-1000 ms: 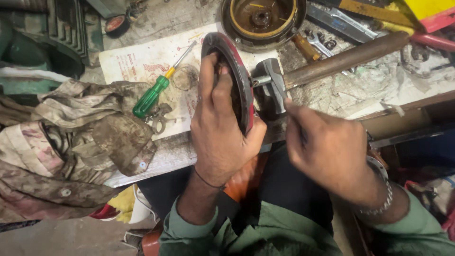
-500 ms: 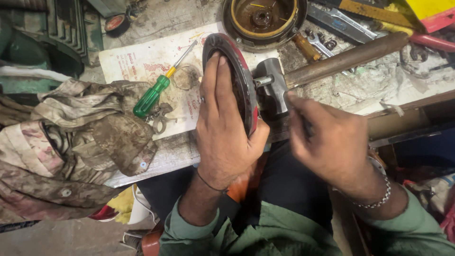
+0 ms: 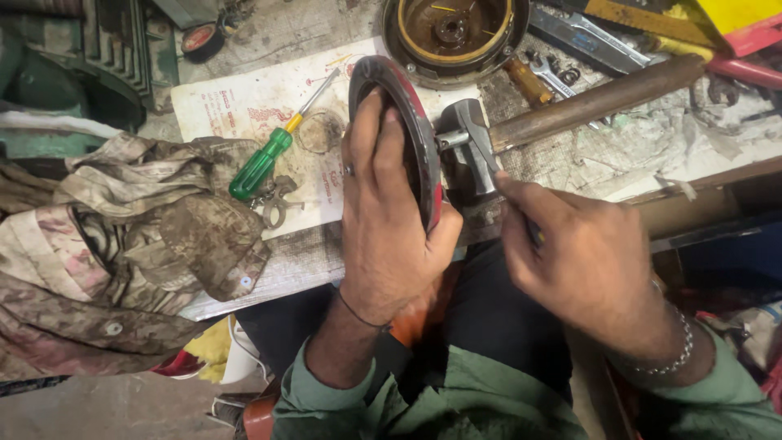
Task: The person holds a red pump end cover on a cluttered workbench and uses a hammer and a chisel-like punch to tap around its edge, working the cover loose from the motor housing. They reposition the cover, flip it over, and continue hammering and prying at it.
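A white printed paper sheet (image 3: pixel 244 114) lies flat on the bench at upper left, with red and dark print, and a green-handled screwdriver (image 3: pixel 269 155) lies slantwise on it. A stained rag (image 3: pixel 138 244) is heaped to its left. Beyond it, a round brown housing (image 3: pixel 456 33) sits at the top edge, wrenches (image 3: pixel 595 41) to its right, and a hammer (image 3: pixel 562 114) lies across the bench with its head just beside the disc. The left hand (image 3: pixel 391 220) stands the dark, red-rimmed disc (image 3: pixel 407 138) on edge, fingers flat along its face, thumb hooked under the rim. The right hand (image 3: pixel 570 253) is clenched around a thin tool (image 3: pixel 489 163), perhaps a pin, whose tip meets the disc's hub.
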The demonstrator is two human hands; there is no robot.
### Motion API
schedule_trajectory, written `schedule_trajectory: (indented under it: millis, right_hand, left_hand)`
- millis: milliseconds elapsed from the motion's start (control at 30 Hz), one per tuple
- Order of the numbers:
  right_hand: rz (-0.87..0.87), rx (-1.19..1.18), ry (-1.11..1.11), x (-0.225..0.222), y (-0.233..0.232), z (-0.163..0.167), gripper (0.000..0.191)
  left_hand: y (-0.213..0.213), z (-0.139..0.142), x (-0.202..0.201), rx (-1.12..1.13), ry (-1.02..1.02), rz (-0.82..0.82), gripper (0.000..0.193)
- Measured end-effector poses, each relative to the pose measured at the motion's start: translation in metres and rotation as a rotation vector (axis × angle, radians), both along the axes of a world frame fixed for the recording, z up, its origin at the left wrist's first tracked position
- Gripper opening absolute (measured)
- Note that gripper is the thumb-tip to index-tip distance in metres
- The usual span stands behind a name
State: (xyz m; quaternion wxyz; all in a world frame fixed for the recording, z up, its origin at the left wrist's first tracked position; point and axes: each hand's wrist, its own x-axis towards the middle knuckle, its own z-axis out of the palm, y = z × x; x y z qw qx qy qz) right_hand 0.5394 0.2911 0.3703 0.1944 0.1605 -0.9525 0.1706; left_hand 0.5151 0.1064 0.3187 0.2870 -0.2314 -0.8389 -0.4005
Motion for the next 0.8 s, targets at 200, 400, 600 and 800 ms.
schedule_trajectory:
  millis: [200, 400, 600, 800]
  right_hand:
    - [-0.029, 0.100, -0.034, 0.001, -0.002, 0.010, 0.024]
    - [-0.039, 0.132, -0.037, -0.003, -0.007, 0.016, 0.023]
    - [-0.057, 0.158, -0.057, 0.003, -0.004, 0.006, 0.025]
    - [-0.073, 0.171, -0.043, 0.009, 0.004, -0.004, 0.025]
  left_hand:
    - [0.001, -0.002, -0.001, 0.041, 0.012, -0.024, 0.077]
    - [0.001, -0.003, 0.000, 0.059, 0.003, -0.024, 0.077]
    - [-0.001, 0.013, 0.008, 0.088, -0.049, -0.006, 0.075]
    - [-0.024, 0.024, 0.017, 0.244, -0.282, -0.060, 0.080]
